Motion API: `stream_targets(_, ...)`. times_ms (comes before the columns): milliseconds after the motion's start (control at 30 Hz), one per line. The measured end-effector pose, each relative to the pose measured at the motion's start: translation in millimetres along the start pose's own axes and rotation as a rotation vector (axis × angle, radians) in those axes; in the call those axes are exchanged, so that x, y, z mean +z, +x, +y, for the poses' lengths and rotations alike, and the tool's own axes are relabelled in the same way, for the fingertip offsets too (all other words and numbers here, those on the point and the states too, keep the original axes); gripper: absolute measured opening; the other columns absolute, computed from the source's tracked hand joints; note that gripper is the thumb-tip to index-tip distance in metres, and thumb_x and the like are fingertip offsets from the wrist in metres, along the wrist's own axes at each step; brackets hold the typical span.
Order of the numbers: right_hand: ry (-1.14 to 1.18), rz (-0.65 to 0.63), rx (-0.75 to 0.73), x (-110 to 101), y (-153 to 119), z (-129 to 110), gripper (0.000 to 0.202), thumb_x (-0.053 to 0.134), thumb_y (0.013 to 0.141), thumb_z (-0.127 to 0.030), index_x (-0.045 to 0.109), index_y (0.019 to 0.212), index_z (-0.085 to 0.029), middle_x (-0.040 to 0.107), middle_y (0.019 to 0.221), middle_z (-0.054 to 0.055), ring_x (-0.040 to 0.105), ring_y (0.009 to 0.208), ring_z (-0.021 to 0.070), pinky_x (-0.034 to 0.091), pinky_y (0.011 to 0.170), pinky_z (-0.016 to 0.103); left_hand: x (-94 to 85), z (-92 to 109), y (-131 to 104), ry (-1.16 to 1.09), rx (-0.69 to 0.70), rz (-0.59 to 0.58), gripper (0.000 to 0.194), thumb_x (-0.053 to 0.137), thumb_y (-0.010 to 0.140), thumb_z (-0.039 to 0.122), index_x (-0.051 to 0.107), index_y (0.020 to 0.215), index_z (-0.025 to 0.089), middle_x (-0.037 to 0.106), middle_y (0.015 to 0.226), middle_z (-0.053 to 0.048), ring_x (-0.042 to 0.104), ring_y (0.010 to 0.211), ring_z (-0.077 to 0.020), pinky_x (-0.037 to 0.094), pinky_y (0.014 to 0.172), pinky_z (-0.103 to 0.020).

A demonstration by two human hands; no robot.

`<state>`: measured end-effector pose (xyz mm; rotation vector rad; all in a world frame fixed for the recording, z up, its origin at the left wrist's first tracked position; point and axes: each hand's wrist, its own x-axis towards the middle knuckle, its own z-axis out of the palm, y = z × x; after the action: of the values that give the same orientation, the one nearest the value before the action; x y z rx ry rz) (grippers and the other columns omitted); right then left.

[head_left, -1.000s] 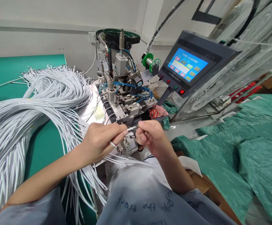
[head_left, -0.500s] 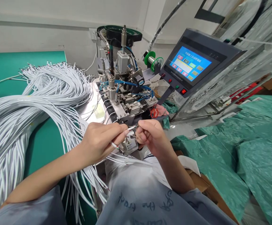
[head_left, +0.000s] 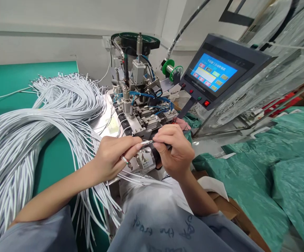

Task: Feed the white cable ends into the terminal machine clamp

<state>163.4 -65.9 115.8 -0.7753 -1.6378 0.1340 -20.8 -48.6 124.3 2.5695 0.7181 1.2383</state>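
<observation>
- Left grip (head_left: 115, 154) clamped on a white cable (head_left: 144, 142), thumb and fingers together close to the cable's end.
- Right grip (head_left: 174, 150) at the tip of that cable, fingertips drawn near each other — too small to tell whether they are clamped on it.
- White cable held out between both hands, just above a labelled metal cylinder (head_left: 147, 159) and in front of a machine (head_left: 141, 101).
- Another cable end (head_left: 126, 161) sticks out below the left hand.
- Large bundle of white cables (head_left: 70, 92) over the green surface (head_left: 7, 75), to the left.
- Control screen (head_left: 213, 72) lit, right of the machine.
</observation>
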Motion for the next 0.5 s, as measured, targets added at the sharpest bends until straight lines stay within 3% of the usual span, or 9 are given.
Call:
stream_targets(267, -0.049, 0.055, -0.072, 1.5, -2.2, 1.6, 0.016, 0.06, 0.077, -0.007, 0.064, 0.08, -0.023, 0.065, 0.075, 0.001, 0.059, 0.074, 0.0166, 0.048, 0.07, 0.036, 2.0, 0.0, 0.6, 0.009, 0.015, -0.017, 0.012, 0.047, 0.09, 0.016, 0.059, 0.087, 0.014, 0.056, 0.059, 0.003, 0.047, 0.048, -0.0051, 0.034, 0.048, -0.017)
stream_targets(500, 0.079, -0.043, 0.112, -1.9, -5.6, 2.8, 0.011, 0.058, 0.081, -0.015, 0.064, 0.087, -0.022, 0.063, 0.08, 0.004, 0.057, 0.08, 0.0186, 0.047, 0.072, 0.037, 2.6, -2.7, -0.8, 0.008, 0.031, -0.023, 0.011, 0.047, 0.09, 0.015, 0.058, 0.088, 0.015, 0.055, 0.056, 0.004, 0.047, 0.046, -0.0055, 0.035, 0.046, -0.018)
